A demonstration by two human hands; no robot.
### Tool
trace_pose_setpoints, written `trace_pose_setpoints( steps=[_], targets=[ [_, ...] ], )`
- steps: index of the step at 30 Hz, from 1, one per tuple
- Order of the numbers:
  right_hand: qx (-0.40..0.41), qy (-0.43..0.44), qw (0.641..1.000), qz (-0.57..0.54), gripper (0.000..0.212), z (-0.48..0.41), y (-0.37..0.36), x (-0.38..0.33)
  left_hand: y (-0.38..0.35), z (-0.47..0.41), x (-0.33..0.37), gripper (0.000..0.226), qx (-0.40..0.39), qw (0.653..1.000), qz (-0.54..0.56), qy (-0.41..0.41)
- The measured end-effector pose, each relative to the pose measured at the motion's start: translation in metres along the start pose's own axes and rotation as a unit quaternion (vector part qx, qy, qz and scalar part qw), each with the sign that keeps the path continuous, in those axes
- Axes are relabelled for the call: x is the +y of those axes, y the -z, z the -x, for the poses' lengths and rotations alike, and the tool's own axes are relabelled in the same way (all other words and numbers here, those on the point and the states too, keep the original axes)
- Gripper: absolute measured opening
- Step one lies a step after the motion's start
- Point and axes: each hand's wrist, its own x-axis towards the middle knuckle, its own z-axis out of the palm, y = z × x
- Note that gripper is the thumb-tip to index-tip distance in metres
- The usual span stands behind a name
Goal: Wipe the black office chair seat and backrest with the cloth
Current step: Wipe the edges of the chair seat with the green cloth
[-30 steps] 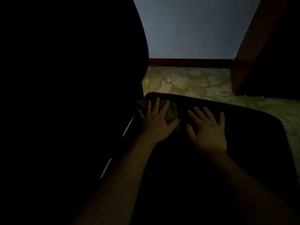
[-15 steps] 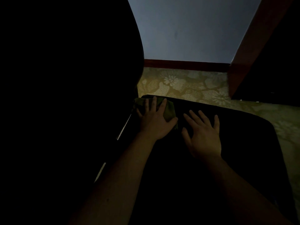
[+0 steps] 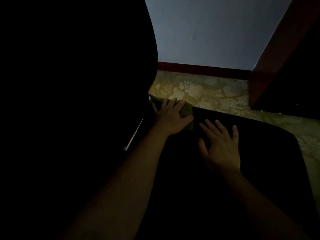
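while the left hand (image 3: 170, 118) presses the cloth (image 3: 187, 110) flat, the right hand (image 3: 223, 149) rests spread on the seat (image 3: 268, 153)

Single view, worn on the head. Faces forward and steeply down onto the chair seat (image 3: 259, 161), from close above its near edge. The left hand (image 3: 170, 118) and right hand (image 3: 221, 149) reach in from the bottom edge and land near frame centre. The backrest (image 3: 78, 84) is very near, filling the left half as a dark mass. Past the seat's far edge: patterned floor (image 3: 207, 90), then wall (image 3: 207, 32) at top. Wide lens, dim light.
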Motion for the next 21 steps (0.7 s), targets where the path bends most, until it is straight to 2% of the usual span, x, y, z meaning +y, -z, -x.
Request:
trace_pose_setpoints(
  steps=[6,16,21],
  targets=[
    [0.007,0.017,1.0,0.01,0.067,0.0,-0.003,-0.002,-0.011,0.017,0.003,0.082,0.007,0.999,0.016,0.032],
    [0.023,0.022,0.999,0.021,0.063,0.0,-0.008,0.001,0.007,-0.017,0.001,0.044,-0.002,0.992,0.125,0.009],
    [0.052,0.003,0.998,0.025,0.065,0.004,-0.009,-0.001,0.004,-0.014,0.003,0.054,-0.002,0.989,0.147,-0.01]
  ],
)
